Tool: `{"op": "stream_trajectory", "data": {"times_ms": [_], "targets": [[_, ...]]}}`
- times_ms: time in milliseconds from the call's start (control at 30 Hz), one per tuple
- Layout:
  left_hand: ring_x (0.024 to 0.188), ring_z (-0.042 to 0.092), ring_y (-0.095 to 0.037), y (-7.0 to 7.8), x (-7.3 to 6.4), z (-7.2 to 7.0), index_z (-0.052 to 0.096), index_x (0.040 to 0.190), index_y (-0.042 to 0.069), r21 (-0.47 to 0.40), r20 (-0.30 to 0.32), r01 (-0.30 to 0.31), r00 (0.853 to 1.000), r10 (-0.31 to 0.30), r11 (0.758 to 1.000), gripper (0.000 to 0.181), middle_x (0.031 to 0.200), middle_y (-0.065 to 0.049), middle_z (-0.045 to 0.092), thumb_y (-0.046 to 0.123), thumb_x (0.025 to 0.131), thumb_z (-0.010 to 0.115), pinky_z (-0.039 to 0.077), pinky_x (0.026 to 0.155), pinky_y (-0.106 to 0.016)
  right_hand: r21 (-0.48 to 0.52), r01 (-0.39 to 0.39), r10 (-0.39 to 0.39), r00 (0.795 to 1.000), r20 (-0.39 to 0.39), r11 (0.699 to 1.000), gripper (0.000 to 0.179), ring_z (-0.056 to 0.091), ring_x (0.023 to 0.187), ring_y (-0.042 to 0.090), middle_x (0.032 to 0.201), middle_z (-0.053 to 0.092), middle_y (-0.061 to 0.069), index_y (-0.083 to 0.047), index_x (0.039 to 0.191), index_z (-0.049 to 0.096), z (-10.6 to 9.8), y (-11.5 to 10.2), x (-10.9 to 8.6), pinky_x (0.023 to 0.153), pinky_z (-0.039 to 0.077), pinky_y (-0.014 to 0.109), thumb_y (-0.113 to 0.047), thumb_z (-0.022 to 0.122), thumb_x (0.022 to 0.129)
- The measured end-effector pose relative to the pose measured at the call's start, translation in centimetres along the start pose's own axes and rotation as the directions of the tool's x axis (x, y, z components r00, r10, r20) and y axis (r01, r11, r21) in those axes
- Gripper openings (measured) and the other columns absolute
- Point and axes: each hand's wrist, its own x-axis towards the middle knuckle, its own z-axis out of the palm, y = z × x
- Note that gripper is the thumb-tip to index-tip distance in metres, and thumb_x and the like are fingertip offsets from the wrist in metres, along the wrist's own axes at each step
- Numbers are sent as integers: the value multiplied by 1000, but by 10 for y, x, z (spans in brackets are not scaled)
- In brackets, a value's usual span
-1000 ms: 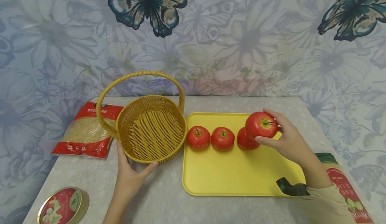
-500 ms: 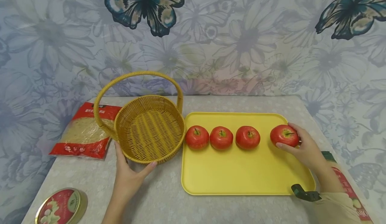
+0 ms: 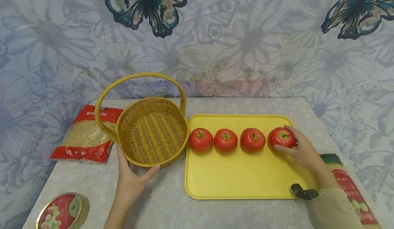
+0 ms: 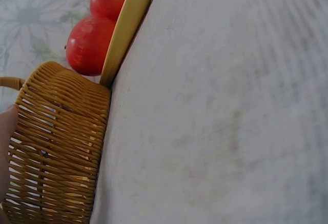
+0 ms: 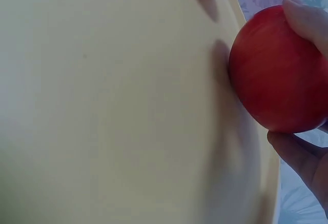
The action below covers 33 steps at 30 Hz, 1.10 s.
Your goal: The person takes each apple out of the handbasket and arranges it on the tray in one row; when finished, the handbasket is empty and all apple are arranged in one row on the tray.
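My left hand (image 3: 130, 182) holds the yellow wicker basket (image 3: 154, 138) at its near left side, thumb by the front rim and fingers along the outer wall. The basket has a tall arched handle (image 3: 140, 75) and nothing inside it. On the right, my right hand (image 3: 300, 150) grips a red apple (image 3: 281, 137) between thumb and fingers, close over the right part of the yellow tray (image 3: 246, 177). In the right wrist view the held apple (image 5: 282, 73) shows near its shadow. Three more red apples (image 3: 200, 140) (image 3: 225, 140) (image 3: 252, 140) stand in a row on the tray.
A red and clear bag of dry food (image 3: 87, 133) lies left of the basket, partly behind its handle. At the front left stands a round red and gold tin (image 3: 63, 211). A green and red package (image 3: 351, 188) lies by the right forearm. A patterned wall hanging (image 3: 197, 51) closes off the back.
My right hand has carried the apple rightward from beside the third apple and lowered it toward the tray, then shifted slightly back left. My left hand and the basket have stayed put.
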Motion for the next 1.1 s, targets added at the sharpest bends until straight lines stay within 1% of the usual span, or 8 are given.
{"op": "stream_trajectory", "data": {"times_ms": [200, 333, 433, 567, 733, 800, 933, 1100], "targets": [[153, -13, -23, 1, 0, 1, -25, 151, 42, -7, -3, -4, 1000, 4, 1000, 140, 163, 12, -21, 27, 73, 90, 3, 122, -63, 40, -67, 66, 997, 29, 997, 96, 45, 126, 48, 149, 35, 31, -7, 159, 14, 3, 3, 2, 102, 43, 65, -49, 68, 91], [153, -13, -22, 1, 0, 1, -25, 151, 43, -8, -3, -6, 1000, 6, 1000, 139, 163, 14, -21, 29, 73, 90, 3, 121, -64, 47, -89, 88, 996, 34, 995, 95, 46, 125, 49, 148, 34, 32, -7, 159, 12, 3, 7, 2, 101, 45, 62, -48, 65, 93], [153, -13, -22, 0, -1, 2, -25, 151, 44, -13, -1, -1, 1000, 1, 1000, 138, 162, 15, -21, 30, 74, 89, 3, 121, -64, 42, -99, 97, 995, 37, 994, 95, 47, 124, 51, 148, 34, 33, -7, 159, 11, 2, 9, 1, 100, 46, 62, -50, 64, 93], [153, -13, -22, -1, 0, 3, -25, 151, 44, -12, -2, 6, 1000, -6, 1000, 138, 162, 15, -21, 31, 74, 89, 3, 121, -65, 35, -114, 112, 993, 45, 993, 96, 47, 124, 51, 148, 34, 33, -8, 159, 11, 1, 11, -1, 100, 47, 62, -52, 64, 93], [153, -13, -23, -1, 0, 3, -25, 151, 44, -4, -1, 7, 1000, -7, 1000, 138, 162, 15, -21, 30, 74, 89, 4, 121, -65, 15, -139, 138, 989, 55, 990, 95, 51, 119, 46, 144, 39, 31, -7, 158, 15, -1, 11, -2, 95, 50, 54, -54, 64, 92], [153, -13, -23, -1, 0, 3, -25, 151, 44, -7, 0, 3, 1000, -3, 1000, 138, 162, 15, -21, 29, 74, 89, 4, 121, -65, 14, -142, 141, 988, 60, 990, 95, 51, 119, 45, 144, 39, 31, -6, 158, 15, -2, 10, -1, 96, 50, 54, -55, 64, 92], [154, -13, -24, 0, 1, 2, -25, 151, 44, -7, 2, -4, 1000, 4, 1000, 138, 163, 14, -21, 29, 74, 89, 3, 121, -65, 23, -148, 146, 987, 68, 989, 97, 48, 121, 46, 146, 36, 32, -7, 159, 13, -1, 10, -2, 99, 47, 59, -55, 63, 92], [154, -14, -25, 0, 2, 3, -26, 150, 44, 12, 3, 10, 1000, -10, 1000, 139, 163, 13, -22, 33, 73, 89, 4, 121, -65, 28, -161, 159, 985, 70, 987, 97, 47, 122, 48, 147, 34, 32, -9, 160, 10, 0, 12, -3, 98, 47, 59, -55, 63, 92]]}}
